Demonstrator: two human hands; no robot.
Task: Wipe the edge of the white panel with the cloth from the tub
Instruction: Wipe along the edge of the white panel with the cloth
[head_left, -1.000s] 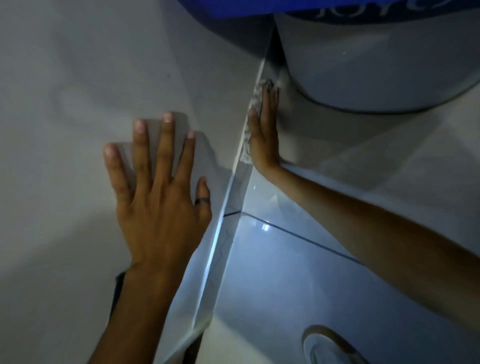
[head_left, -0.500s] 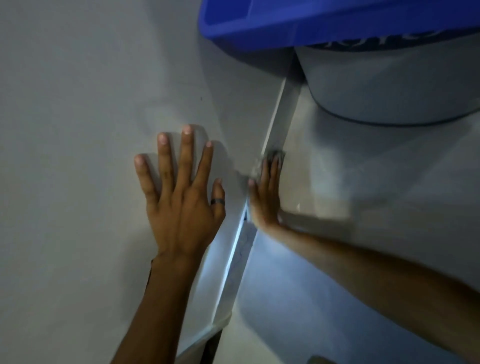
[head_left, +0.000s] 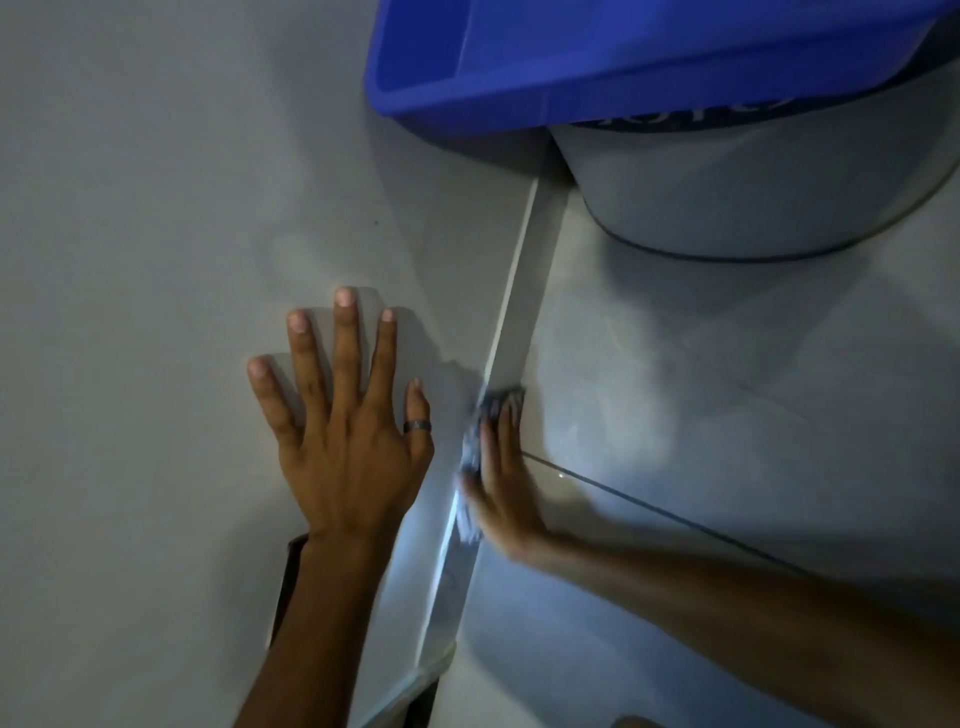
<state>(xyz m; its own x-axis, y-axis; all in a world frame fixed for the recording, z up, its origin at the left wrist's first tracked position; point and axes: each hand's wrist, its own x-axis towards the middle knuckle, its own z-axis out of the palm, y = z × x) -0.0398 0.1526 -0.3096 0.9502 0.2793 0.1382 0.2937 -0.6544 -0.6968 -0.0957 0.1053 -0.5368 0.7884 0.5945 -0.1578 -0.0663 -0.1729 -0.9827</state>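
The white panel (head_left: 156, 260) fills the left half of the view, and its narrow edge (head_left: 524, 291) runs diagonally from the upper middle down to the bottom. My left hand (head_left: 348, 447) lies flat on the panel's face with fingers spread and a ring on one finger. My right hand (head_left: 501, 478) presses a pale grey cloth (head_left: 475, 441) against the edge, fingers straight and blurred by motion. The cloth shows only at the fingertips and along the thumb side. A blue tub (head_left: 623, 62) sits at the top.
A large white bucket (head_left: 753, 192) stands under the blue tub at the upper right, close to the panel's far end. The tiled floor (head_left: 727, 415) with a dark grout line lies to the right of the edge. The panel's near corner (head_left: 431, 670) is at the bottom.
My right hand has slid the cloth toward me along the edge, away from the bucket. The view has tilted upward, so the blue tub shows more. My left hand stays flat on the panel.
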